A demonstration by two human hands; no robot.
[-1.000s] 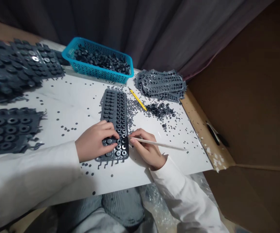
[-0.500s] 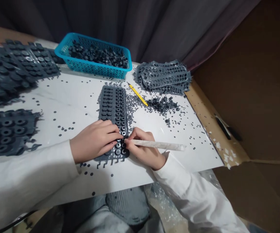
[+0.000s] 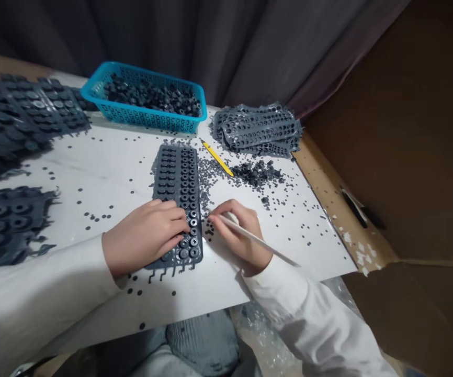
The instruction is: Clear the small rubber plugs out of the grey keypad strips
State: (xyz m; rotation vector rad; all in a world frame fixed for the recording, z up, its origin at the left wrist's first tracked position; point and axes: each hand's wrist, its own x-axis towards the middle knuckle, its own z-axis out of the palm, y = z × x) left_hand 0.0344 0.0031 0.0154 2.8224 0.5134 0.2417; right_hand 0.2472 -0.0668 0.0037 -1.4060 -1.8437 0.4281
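Dark curtain folds (image 3: 211, 47) and a cardboard box wall (image 3: 399, 131) are set around a white tabletop (image 3: 104, 173) — strewn with grey rubber specks. A blue plastic basket (image 3: 144, 121) near the back edge is heaped with dark rubber rings. Mid-table, a moulded rubber sheet (image 3: 175, 178) is laid with its long axis running away from the person; the left hand (image 3: 146, 235) is pressed down on its near end, while the right hand (image 3: 238, 233) is kept apart, just beside the sheet — a slender white stick (image 3: 260, 242) gripped in its fingers

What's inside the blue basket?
The blue mesh basket holds a heap of small dark grey moulded rings; the basket's floor and anything lower down are hidden by the pile.
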